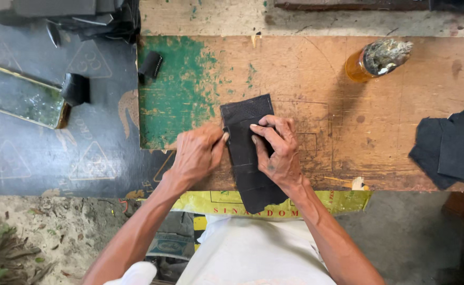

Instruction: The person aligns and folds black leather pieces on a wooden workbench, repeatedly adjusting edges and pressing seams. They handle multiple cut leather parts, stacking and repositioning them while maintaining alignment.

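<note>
Two hands, left (197, 154) and right (275, 149), rest on one long black strip (247, 153). One amber bottle (377, 59) stands on one wooden board (305, 79). Two small black blocks (150, 66) (75, 88) lie at left, one heap of black scraps (451, 145) at right.

Pretty rough setup here: a worn wooden board (305, 79) with flaking green paint serves as the bench top, with a dark sheet (58, 153) beside it. Bare dirt ground (47, 232) with dry leaves sits below, all in soft daylight.

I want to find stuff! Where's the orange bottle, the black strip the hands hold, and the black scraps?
orange bottle (359, 67): head view, its orange side.
black strip (245, 113): head view, upper end.
black scraps (451, 148): head view, middle of the pile.
</note>
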